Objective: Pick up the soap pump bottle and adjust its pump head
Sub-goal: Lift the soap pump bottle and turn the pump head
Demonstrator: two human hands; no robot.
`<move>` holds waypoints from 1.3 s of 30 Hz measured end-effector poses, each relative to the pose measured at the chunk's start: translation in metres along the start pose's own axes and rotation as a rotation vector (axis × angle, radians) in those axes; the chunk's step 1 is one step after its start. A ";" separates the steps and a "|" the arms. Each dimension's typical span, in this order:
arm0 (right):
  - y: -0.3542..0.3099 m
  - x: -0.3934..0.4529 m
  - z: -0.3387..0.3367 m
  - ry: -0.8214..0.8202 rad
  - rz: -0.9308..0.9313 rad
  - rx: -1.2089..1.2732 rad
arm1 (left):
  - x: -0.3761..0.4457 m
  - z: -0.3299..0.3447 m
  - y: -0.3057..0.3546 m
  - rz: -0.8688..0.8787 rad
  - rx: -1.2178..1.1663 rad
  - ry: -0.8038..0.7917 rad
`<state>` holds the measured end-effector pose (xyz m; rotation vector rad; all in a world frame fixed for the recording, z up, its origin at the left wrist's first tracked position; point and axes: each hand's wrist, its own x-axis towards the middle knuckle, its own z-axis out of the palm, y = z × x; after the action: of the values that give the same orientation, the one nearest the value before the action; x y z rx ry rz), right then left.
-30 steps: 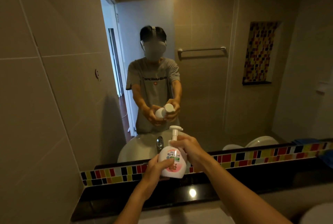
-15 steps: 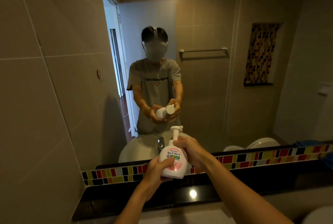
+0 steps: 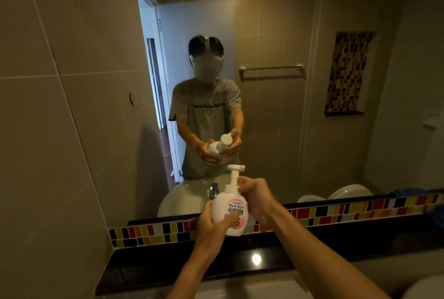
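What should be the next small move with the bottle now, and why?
Probably move the right hand up to the pump head and turn it. The left hand already holds the soap pump bottle off the counter, but the right hand rests at the collar, and the head above is untouched.

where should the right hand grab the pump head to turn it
Judging by its shape, take the flat white pump head at the top of the stem, coming down from above and the right with the right hand, which now sits lower, by the collar. The nozzle juts right, giving leverage. The left hand already steadies the soap bottle.
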<state>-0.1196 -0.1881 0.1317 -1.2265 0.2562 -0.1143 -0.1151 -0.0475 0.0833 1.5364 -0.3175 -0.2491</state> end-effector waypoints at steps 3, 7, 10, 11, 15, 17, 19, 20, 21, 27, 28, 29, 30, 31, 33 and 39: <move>-0.016 0.002 -0.006 -0.066 0.068 0.337 | -0.002 -0.009 0.005 -0.045 -0.158 -0.107; -0.032 -0.003 -0.004 -0.173 0.105 0.277 | -0.006 -0.009 0.004 -0.058 -0.197 -0.191; -0.033 -0.005 -0.003 -0.214 0.096 0.243 | -0.007 -0.005 0.002 -0.038 -0.190 -0.160; -0.033 -0.006 -0.003 -0.211 0.089 0.238 | -0.008 -0.003 0.002 -0.030 -0.186 -0.152; -0.030 -0.004 -0.006 -0.205 0.077 0.241 | -0.013 0.003 0.004 0.001 -0.149 -0.123; -0.030 -0.003 -0.006 -0.199 0.066 0.204 | -0.015 0.006 0.005 0.021 -0.133 -0.096; -0.031 -0.002 -0.004 -0.198 0.062 0.173 | -0.016 0.009 0.005 0.028 -0.132 -0.074; -0.032 -0.002 -0.002 -0.198 0.063 0.160 | -0.016 0.009 0.005 0.026 -0.135 -0.067; -0.033 -0.001 -0.002 -0.195 0.063 0.146 | -0.017 0.010 0.005 0.024 -0.136 -0.062; -0.034 0.003 0.001 -0.204 0.060 0.153 | -0.018 0.008 0.008 0.023 -0.142 -0.068; -0.034 0.003 0.002 -0.207 0.062 0.158 | -0.018 0.008 0.008 0.021 -0.150 -0.072; -0.033 0.003 0.002 -0.213 0.066 0.164 | -0.018 0.007 0.008 0.019 -0.163 -0.075; -0.032 0.003 0.003 -0.217 0.071 0.169 | -0.017 0.007 0.008 0.020 -0.179 -0.077; -0.032 0.003 0.003 -0.218 0.074 0.174 | -0.017 0.007 0.008 0.024 -0.194 -0.076; -0.031 0.003 0.004 -0.217 0.080 0.183 | -0.017 0.006 0.008 0.029 -0.213 -0.080; -0.030 0.004 0.005 -0.234 0.096 0.180 | -0.014 0.003 0.004 0.029 -0.244 -0.078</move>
<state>-0.1124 -0.1945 0.1610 -1.0360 0.0979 0.0885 -0.1294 -0.0452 0.0869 1.2824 -0.3570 -0.3139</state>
